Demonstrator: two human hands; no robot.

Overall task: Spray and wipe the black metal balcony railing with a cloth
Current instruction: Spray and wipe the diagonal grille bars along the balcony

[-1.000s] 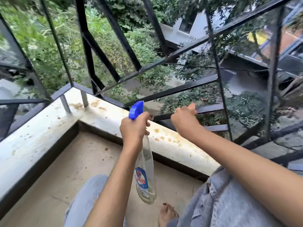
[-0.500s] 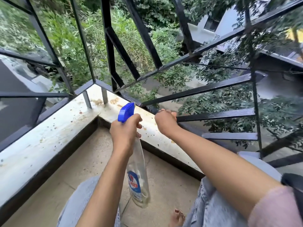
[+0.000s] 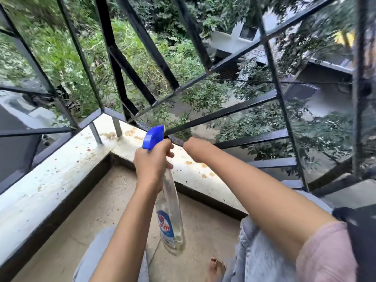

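One spray bottle (image 3: 169, 212) hangs upright in the left hand (image 3: 152, 162), whose fingers are curled round its neck below the one blue nozzle (image 3: 154, 136). The right hand (image 3: 193, 147) meets a low bar of the black railing (image 3: 223, 113) just beside the nozzle; its fingers are hidden, so I cannot tell their state. The railing stands over a stained white ledge (image 3: 61, 176) on two short posts (image 3: 117, 126).
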